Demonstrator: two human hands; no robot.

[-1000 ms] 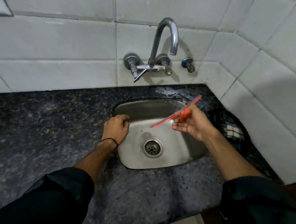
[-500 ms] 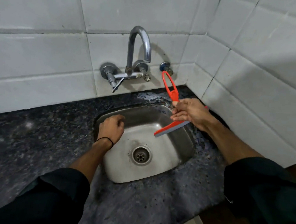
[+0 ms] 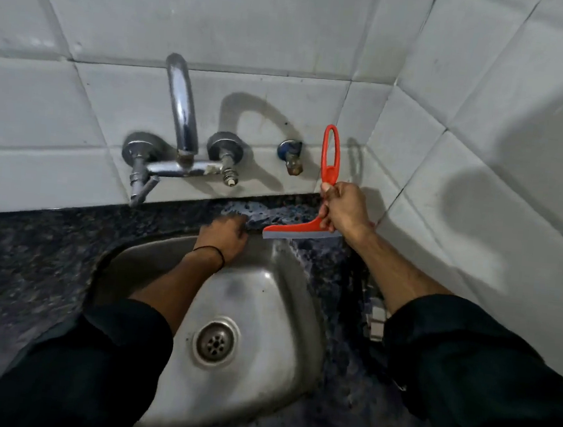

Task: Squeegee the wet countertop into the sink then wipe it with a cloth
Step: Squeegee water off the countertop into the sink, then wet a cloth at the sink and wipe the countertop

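Observation:
My right hand (image 3: 344, 209) grips the stem of a red squeegee (image 3: 330, 159), whose loop handle points up along the tiled wall. Its grey-edged blade (image 3: 300, 234) sits low over the wet, dark speckled countertop (image 3: 283, 213) behind the steel sink (image 3: 264, 301), near the back right corner. My left hand (image 3: 225, 233) rests on the sink's far rim with its fingers curled, just left of the blade. A checked cloth (image 3: 375, 320) lies on the counter right of the sink, mostly hidden by my right forearm.
A chrome tap (image 3: 179, 114) with two valves juts from the tiled wall (image 3: 255, 38) above the sink's back edge. A small blue-capped valve (image 3: 290, 155) sits beside it. Tiled walls meet in a corner on the right. The drain (image 3: 215, 341) lies in the basin.
The view has closed in on the sink. My right hand carried the squeegee from over the basin to the counter strip behind it. My left hand slid from the sink's left rim to its back rim.

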